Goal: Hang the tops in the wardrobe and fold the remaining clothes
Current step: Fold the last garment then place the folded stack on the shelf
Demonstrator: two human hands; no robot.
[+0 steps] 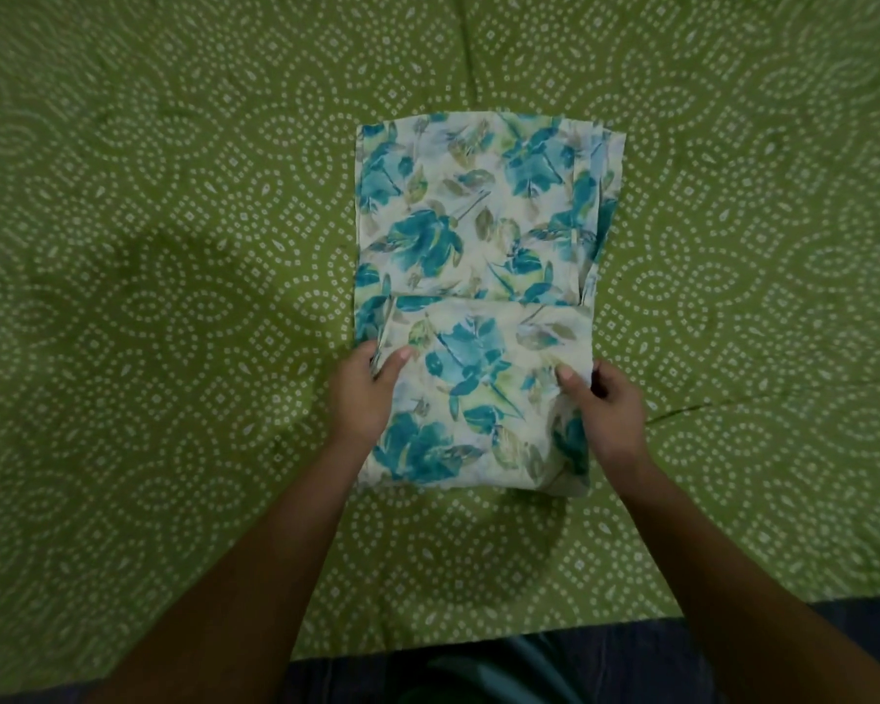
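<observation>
A cream garment with teal flowers (478,221) lies folded into a long strip on the green bedsheet (148,246). Its near end is doubled over towards the far end, the folded edge lying across the strip's middle. My left hand (362,393) pinches the left side of that folded flap, thumb on top. On the flap's right side, my right hand (605,409) grips the cloth with its thumb on the fabric and fingers curled under the edge.
The green sheet with white dotted circles covers the whole bed around the garment. The bed's near edge (478,647) runs along the bottom, with dark clothing below it. A crease runs up the sheet beyond the garment.
</observation>
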